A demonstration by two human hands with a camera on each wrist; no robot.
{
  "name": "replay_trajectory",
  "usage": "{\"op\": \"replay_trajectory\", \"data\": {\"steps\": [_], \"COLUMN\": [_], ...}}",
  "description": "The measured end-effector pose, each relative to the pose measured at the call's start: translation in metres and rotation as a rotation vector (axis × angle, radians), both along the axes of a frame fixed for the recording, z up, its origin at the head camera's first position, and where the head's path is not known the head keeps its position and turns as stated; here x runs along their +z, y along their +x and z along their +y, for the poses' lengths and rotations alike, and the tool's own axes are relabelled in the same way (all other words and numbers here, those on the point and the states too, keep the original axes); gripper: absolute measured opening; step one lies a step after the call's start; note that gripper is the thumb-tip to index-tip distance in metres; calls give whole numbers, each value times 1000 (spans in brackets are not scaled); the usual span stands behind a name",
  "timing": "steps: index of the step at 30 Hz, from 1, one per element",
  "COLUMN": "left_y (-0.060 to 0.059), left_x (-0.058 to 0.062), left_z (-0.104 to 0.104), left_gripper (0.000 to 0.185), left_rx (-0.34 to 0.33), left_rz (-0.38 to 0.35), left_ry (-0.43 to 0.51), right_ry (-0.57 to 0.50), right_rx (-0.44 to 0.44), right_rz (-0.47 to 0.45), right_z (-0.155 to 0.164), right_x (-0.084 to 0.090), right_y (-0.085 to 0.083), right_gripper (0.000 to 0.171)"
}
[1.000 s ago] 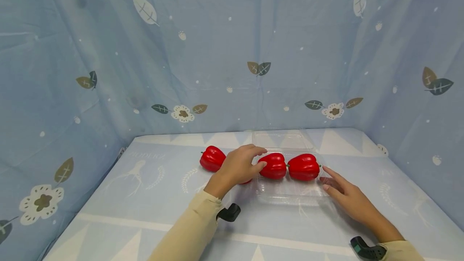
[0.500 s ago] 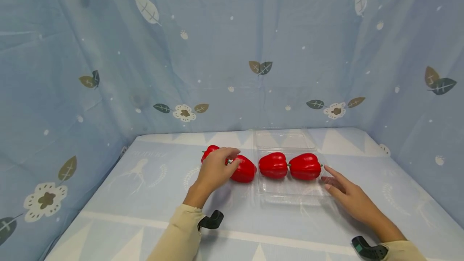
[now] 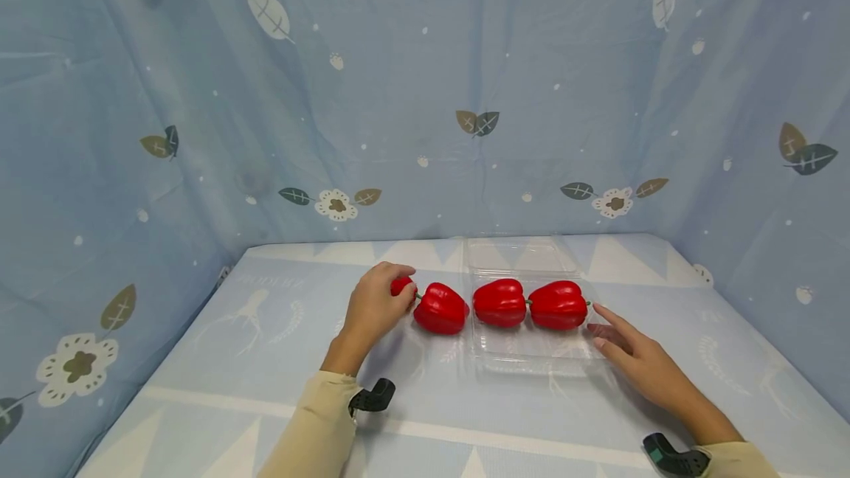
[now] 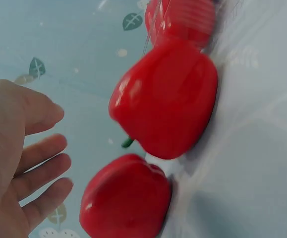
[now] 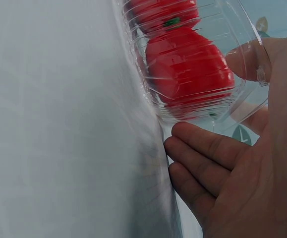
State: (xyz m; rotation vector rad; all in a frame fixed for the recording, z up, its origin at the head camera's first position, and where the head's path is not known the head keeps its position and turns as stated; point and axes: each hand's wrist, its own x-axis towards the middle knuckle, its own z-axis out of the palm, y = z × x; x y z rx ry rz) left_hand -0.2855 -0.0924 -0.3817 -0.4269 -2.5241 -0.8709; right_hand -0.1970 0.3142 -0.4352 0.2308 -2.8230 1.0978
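Note:
Several red bell peppers lie in a row. Two of them (image 3: 499, 302) (image 3: 558, 305) sit in a clear plastic tray (image 3: 531, 360). A third pepper (image 3: 440, 308) (image 4: 168, 99) lies on the table just left of the tray. The leftmost pepper (image 3: 401, 285) (image 4: 126, 201) is mostly hidden under my left hand (image 3: 388, 293) in the head view. The left wrist view shows that hand (image 4: 54, 153) with relaxed fingers a little apart from the pepper. My right hand (image 3: 614, 334) (image 5: 217, 163) lies with straight fingers against the tray's right end.
The tray's clear lid (image 3: 518, 253) lies open behind it. Blue patterned cloth covers the table (image 3: 265, 389) and hangs as walls at the back and both sides. A black wrist mount (image 3: 372, 397) shows on each sleeve.
My left hand has moved left from the tray's left edge to the leftmost pepper, uncovering the pepper beside the tray. The right hand has stayed at the tray.

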Motion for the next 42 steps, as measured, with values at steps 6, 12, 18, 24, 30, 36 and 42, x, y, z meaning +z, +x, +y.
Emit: {"op": "replay_trajectory", "data": {"steps": [6,12,18,24,30,36,42], "left_y": [-11,-17,-20,-22,-26,-27,-27], "left_x": [-8,-18,-25,-29,-35,-37,-39], "left_z": [-13,-21,-24,-25,-24,-23,-22], "left_gripper": [24,30,44,54,60,70,75], "left_rx": [112,239,284,279,281,289,279], "left_rz": [-25,-32,-140,-196,-208,-237,-257], "left_ry": [15,-14,-6,20,21,24,25], "right_ry": [-3,-2,-3,-3,1,-6,4], "right_rx": [-5,-3,-1,0,-8,4,8], "right_rz": [1,3,4,9,2,-8,5], "right_z": [0,0,-2,-3,-1,-1,-1], "right_x": [0,0,2,4,2,2,4], "right_y": [0,1,2,2,1,1,1], "right_gripper": [64,64,63,63,63,62,62]}}
